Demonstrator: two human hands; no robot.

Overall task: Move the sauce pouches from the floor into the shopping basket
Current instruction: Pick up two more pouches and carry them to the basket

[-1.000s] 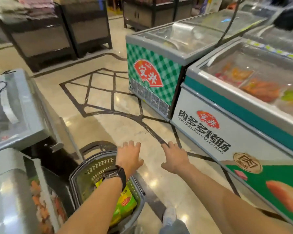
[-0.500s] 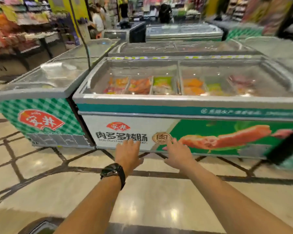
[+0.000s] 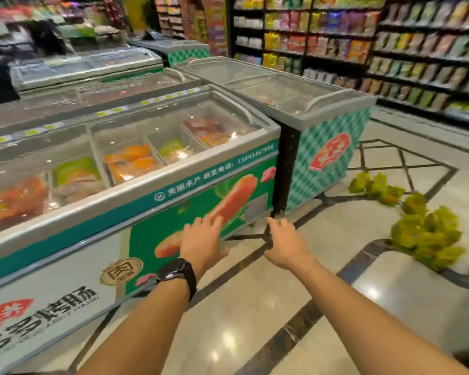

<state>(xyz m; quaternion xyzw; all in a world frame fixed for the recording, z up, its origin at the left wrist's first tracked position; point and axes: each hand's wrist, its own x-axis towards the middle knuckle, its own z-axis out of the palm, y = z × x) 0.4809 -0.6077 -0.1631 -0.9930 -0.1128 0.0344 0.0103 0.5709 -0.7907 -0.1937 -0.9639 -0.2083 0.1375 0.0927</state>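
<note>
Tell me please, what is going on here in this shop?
A person stands beside a freezer in a store aisle. The left hand and the right hand are held out in front, open and empty. Yellow-green pouches lie in heaps on the floor to the right, and neither hand touches them. No basket is in view.

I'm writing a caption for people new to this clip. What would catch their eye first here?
At centre the left hand and right hand reach forward, open and empty, with a dark watch on the left wrist. Heaps of yellow-green sauce pouches lie on the shiny floor at right. At left, a glass-topped chest freezer shows a big sausage picture on its front.
</note>
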